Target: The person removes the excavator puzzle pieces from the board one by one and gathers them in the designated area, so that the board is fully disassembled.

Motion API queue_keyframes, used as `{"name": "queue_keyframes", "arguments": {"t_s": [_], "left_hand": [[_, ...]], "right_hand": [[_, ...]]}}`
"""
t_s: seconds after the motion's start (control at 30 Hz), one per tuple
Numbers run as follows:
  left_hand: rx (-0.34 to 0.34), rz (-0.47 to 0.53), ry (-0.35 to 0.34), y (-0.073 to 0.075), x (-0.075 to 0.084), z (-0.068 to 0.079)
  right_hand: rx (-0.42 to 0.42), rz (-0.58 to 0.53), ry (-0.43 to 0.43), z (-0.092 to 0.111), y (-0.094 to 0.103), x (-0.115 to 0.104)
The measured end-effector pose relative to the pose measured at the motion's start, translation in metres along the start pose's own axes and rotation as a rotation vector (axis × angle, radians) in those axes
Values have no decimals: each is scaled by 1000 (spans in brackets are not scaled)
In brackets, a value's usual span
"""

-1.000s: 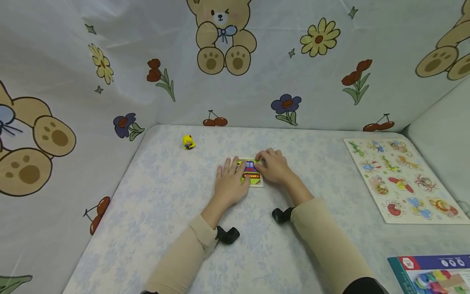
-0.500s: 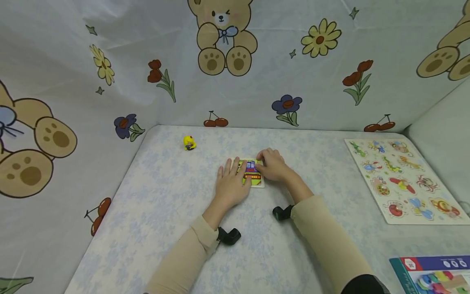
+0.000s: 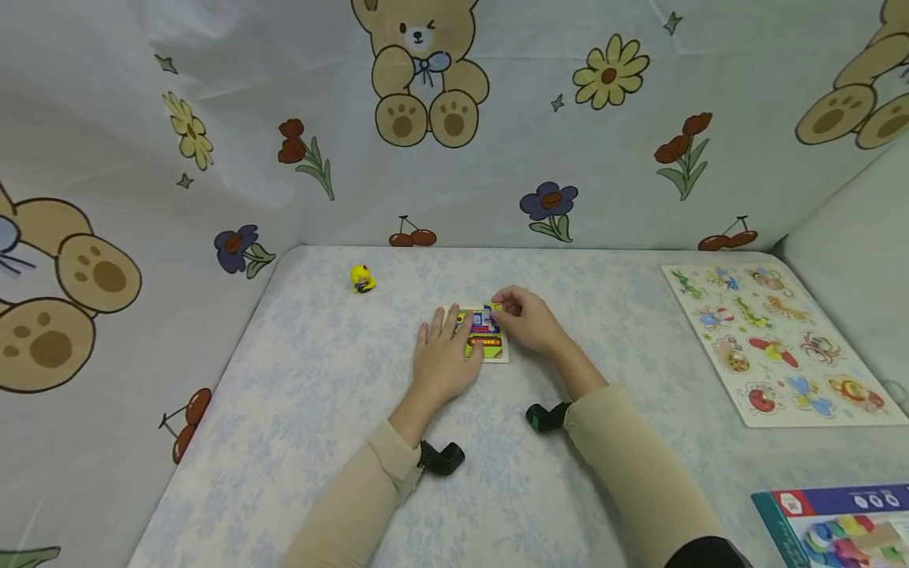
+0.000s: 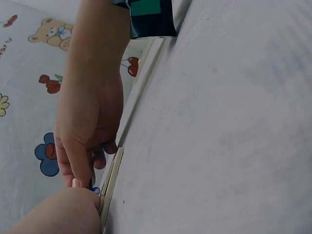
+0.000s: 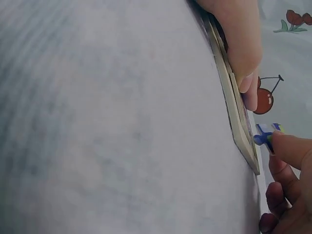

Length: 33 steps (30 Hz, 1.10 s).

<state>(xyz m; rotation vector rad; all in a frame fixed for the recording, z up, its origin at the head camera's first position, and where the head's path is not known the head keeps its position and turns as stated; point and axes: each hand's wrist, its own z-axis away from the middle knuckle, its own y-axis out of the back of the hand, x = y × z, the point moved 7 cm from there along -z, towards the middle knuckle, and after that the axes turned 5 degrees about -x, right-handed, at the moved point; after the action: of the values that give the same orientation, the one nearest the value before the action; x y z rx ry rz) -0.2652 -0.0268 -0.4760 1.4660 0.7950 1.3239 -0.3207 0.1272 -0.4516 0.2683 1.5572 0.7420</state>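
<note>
A small wooden jigsaw puzzle (image 3: 488, 352) with a bright vehicle picture on yellow-green lies on the table. My left hand (image 3: 443, 356) rests on its left part with fingers spread and straight, hiding that side. At the far right corner, my right hand (image 3: 531, 322) pinches a puzzle piece (image 5: 263, 139) between thumb and finger. In the right wrist view this blue and white piece stands tilted up at the end of the puzzle's pale frame (image 5: 236, 122). The left wrist view shows the right hand (image 4: 87, 117) beyond the left thumb (image 4: 63, 212), which covers much of the puzzle.
A yellow toy duck (image 3: 362, 278) stands at the back left of the table. On the right lies a large board (image 3: 788, 347) with insect and animal pictures, and nearer, a boxed toy (image 3: 838, 525). A patterned cloth (image 3: 490, 189) hangs behind the table.
The right hand has raised the puzzle piece at the far right corner, which lay flat before. The left hand stays in place on the puzzle.
</note>
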Motion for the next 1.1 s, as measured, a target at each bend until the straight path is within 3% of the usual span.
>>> {"name": "queue_keyframes", "arguments": {"t_s": [0.27, 0.5, 0.73, 1.1], "left_hand": [[0, -3, 10, 0, -2, 1], [6, 18, 2, 0, -1, 2], [8, 8, 0, -2, -2, 1], [3, 7, 4, -2, -2, 2]], "right_hand": [[46, -77, -91, 9, 25, 18], [159, 5, -164, 25, 83, 54], [310, 62, -344, 41, 133, 99], [270, 133, -390, 38, 148, 116]]}}
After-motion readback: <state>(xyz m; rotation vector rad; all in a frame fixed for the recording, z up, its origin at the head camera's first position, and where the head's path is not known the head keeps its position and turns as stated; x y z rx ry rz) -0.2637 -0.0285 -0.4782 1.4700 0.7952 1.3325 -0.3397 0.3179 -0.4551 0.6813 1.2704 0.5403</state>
